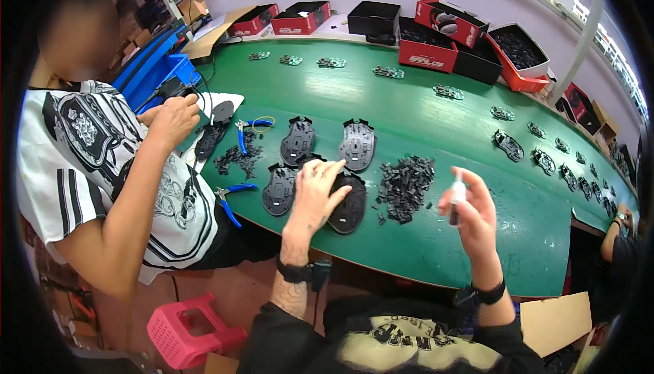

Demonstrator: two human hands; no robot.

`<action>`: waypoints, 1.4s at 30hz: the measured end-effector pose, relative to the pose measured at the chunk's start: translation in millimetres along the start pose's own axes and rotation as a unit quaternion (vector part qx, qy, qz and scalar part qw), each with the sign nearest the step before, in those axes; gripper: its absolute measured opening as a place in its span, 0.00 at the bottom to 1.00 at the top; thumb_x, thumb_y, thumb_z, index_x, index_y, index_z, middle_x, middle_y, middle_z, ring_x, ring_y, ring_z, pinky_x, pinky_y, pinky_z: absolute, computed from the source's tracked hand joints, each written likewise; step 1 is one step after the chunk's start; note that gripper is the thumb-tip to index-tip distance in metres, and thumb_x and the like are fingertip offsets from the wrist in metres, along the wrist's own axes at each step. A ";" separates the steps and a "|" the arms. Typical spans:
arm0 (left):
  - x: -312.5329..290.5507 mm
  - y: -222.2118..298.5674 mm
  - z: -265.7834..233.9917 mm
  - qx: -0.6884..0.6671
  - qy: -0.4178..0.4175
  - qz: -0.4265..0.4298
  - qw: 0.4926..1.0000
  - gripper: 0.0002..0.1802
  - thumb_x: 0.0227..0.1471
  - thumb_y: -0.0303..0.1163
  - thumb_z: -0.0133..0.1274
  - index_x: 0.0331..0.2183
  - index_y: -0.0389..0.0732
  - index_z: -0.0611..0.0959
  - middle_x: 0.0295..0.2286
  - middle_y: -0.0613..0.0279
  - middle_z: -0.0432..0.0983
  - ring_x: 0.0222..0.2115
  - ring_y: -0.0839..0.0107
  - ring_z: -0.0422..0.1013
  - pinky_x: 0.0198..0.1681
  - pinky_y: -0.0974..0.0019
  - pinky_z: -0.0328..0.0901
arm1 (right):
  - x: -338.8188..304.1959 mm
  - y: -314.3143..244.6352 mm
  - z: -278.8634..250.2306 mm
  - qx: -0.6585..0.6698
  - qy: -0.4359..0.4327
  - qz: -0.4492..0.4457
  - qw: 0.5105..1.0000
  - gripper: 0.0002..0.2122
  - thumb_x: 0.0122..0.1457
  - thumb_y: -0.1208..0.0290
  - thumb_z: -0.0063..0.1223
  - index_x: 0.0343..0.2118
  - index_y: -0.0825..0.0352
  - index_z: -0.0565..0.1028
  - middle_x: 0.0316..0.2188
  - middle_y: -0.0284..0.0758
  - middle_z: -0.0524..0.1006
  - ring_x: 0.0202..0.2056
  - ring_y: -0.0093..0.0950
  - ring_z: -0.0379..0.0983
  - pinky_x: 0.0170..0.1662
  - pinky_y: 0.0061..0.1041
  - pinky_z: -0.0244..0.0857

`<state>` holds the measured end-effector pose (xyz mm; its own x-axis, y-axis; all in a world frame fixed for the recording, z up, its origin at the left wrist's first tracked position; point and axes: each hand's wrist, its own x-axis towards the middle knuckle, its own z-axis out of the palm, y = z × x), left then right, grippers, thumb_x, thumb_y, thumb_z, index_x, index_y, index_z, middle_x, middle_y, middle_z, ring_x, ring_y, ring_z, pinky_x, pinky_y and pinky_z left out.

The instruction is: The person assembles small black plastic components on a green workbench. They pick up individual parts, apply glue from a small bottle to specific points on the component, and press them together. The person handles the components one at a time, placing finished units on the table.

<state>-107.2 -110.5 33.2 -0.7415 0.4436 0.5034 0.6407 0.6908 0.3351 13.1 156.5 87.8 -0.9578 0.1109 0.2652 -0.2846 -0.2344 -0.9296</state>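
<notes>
Front shell: a black shell [351,212] lay near the table's front edge, partly under the left hand.
Left hand [310,193]: fingers apart, palm down over the shells, thumb on the front shell; firmness of press could not be told.
Right hand [475,216]: thumb and fingers clamped on a small bottle [458,191], white-collared, tip up, held above the table and well apart from the shells.
Other shells: two behind, one to the left, another mostly hidden by the left hand.
Small pieces: a loose heap of black pieces [407,187], between the hands.
Done (judged): shells laid out, pieces within reach, bottle in hand.
Left (judged): no green board seen in the near shells; many pieces unused; whether any liquid was applied, could not tell.
Left side: co-worker [116,190] seated near two blue-handled cutters [235,201].
Far side: green boards [332,63] in a spaced row on the green table [313,95].
</notes>
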 end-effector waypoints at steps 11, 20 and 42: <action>0.2 9.6 3.0 -0.273 0.071 -0.114 0.953 0.18 0.45 0.28 0.62 0.41 0.38 0.79 0.33 0.64 0.72 0.33 0.74 0.69 0.37 0.73 0.65 | -66.8 41.7 -42.1 0.293 0.152 0.073 0.941 0.12 0.57 0.64 0.52 0.37 0.65 0.67 0.22 0.33 0.71 0.17 0.18 0.59 0.21 0.16 0.52; -3.5 129.2 15.9 -0.528 -0.023 -0.248 0.812 0.23 0.50 0.19 0.53 0.50 0.33 0.71 0.46 0.60 0.67 0.41 0.78 0.67 0.45 0.75 0.64 | -85.5 52.0 -27.8 0.320 0.101 0.122 0.934 0.13 0.50 0.67 0.61 0.31 0.69 0.70 0.21 0.37 0.74 0.18 0.19 0.68 0.18 0.14 0.57; 0.2 171.3 13.8 -0.575 -0.086 -0.292 0.759 0.26 0.51 0.17 0.52 0.53 0.33 0.69 0.41 0.62 0.71 0.36 0.81 0.68 0.40 0.78 0.65 | -75.0 17.4 -26.3 -0.292 0.091 -0.196 0.932 0.08 0.36 0.80 0.63 0.19 0.66 0.73 0.13 0.32 0.73 0.13 0.24 0.65 0.17 0.20 0.58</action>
<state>-0.3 15.8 79.7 -0.9179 0.3891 -0.0778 -0.1311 -0.1125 0.9850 81.1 169.6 45.0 -0.7475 0.2520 0.6147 -0.4887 0.4181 -0.7657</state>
